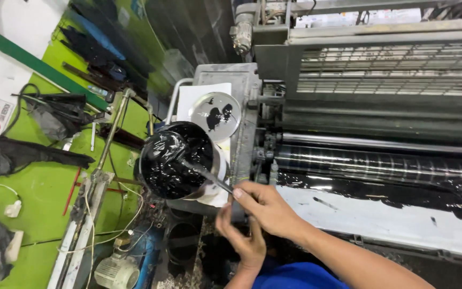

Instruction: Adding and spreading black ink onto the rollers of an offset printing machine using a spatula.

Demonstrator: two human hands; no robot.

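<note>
Filling right of view: press (380,107), black-coated roller (380,166) running left-right. Ink can (175,160) sits at press's left end, open, full of glossy black ink. Lid (215,113) lies just behind can, ink-smeared. Knife (204,174), blade sunk in ink, long axis slanting from can down-right toward press. Right hand (266,206) nearer, fingers closed round knife handle. Left hand (241,241) below it, fingers curled, probably holding nothing, partly hidden.

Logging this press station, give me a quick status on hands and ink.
Right hand grips ink knife, blade in black ink can. Left hand below it, grip unclear. Can lid lies behind. Nothing blocking.
</note>
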